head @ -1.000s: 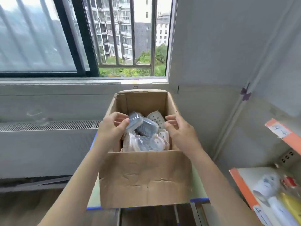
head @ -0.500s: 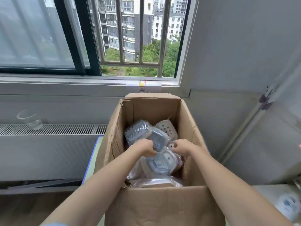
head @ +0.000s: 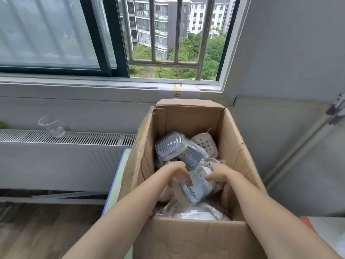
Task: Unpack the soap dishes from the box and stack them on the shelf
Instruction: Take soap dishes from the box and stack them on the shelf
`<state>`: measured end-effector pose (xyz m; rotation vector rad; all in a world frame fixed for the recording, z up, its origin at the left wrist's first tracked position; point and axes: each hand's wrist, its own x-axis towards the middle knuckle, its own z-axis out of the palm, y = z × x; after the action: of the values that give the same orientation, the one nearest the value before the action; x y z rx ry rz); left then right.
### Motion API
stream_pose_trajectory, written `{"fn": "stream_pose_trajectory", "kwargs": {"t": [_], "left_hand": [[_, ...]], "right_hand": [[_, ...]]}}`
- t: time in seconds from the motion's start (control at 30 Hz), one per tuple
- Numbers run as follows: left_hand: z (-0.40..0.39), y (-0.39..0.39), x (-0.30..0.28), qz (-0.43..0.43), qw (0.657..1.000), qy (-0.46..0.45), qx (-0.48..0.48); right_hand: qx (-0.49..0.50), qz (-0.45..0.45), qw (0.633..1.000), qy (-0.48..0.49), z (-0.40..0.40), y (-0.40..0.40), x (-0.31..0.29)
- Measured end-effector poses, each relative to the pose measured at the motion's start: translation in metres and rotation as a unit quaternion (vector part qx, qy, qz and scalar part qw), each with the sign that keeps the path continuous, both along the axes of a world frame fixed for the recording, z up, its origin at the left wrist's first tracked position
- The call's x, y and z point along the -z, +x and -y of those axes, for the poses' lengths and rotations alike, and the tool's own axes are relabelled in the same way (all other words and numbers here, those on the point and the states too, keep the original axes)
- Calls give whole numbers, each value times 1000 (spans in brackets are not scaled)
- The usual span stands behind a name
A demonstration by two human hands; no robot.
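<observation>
**While both of your hands are down in the box, they hold one wrapped soap dish**

While you look down over the window wall, a clear glass (head: 53, 126) stands far to your left on the radiator grille (head: 74, 137). Right of it, the edge of the worktop (head: 119, 176) shows just beside the open cardboard box (head: 186, 240), which stands under the window sill.

Your left hand (head: 176, 173) is inside the box, fingers curled down over the left end of a blue-grey soap dish (head: 195, 189) in clear plastic wrap. That dish is tilted, its ribbed face turned toward you, above a white wrapped dish (head: 194, 214) lying near the front wall. Your right hand (head: 220, 174) grips the same dish from its right end, fingers bent around the wrap; both hands are closed on it, none hanging free.

Behind your hands, toward the back of the box, two more blue-grey wrapped dishes (head: 170, 146) lean against each other, and a white dish with drain holes (head: 205, 144) stands tilted in the back right corner.

At the far right, low down, an orange-edged shelf corner (head: 306, 223) peeks in, well apart from the dish you hold.
</observation>
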<state>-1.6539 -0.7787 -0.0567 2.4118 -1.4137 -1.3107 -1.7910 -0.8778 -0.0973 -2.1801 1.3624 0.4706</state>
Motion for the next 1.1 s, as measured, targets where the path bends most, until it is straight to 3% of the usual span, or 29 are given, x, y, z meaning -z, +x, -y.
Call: {"fn": "stream_pose_trajectory", "kwargs": {"t": [0.1, 0.3, 0.4, 0.5, 0.6, 0.7, 0.8, 1.1], "left_hand": [[-4, 6, -10, 22, 998, -63, -18], [-25, 9, -45, -67, 962, -237, -116], [-53, -10, -61, -117, 908, -359, -183], [-78, -38, -67, -196, 834, -428, -287], [-95, -75, -70, -284, 782, -451, -322], [-109, -114, -65, -350, 756, -454, -314], [-120, -155, -58, -404, 732, -454, -307], [-124, -275, -47, -491, 754, -377, -220]], "right_hand": [[29, 41, 994, -102, -9, 0, -36], [106, 169, 957, -210, -49, -32, -98], [178, 284, 909, -247, -77, -65, -119], [252, 417, 833, -263, -108, -107, -127], [311, 495, 761, -281, -142, -151, -123], [338, 543, 706, -303, -174, -189, -109], [361, 541, 680, -337, -200, -225, -93], [422, 501, 617, -436, -269, -352, -87]]}}
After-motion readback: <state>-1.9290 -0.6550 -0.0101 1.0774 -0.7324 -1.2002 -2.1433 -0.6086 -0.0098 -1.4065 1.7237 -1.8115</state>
